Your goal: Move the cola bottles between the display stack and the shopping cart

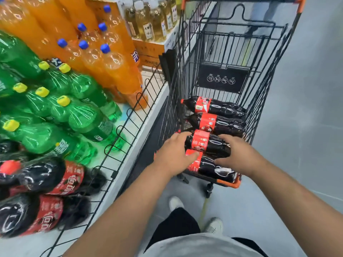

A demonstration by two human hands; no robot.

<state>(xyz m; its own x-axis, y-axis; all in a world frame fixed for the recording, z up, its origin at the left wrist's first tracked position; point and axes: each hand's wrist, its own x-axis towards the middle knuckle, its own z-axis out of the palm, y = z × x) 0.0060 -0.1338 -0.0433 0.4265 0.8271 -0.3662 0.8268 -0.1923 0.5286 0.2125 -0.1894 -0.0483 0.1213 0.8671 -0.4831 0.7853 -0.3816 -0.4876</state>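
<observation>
Left hand (174, 154), right hand (236, 154) clasp cola bottle (209, 143) ends.

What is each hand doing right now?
Left hand: grips the cola bottle at its label end.
Right hand: grips the same bottle's other end.
</observation>
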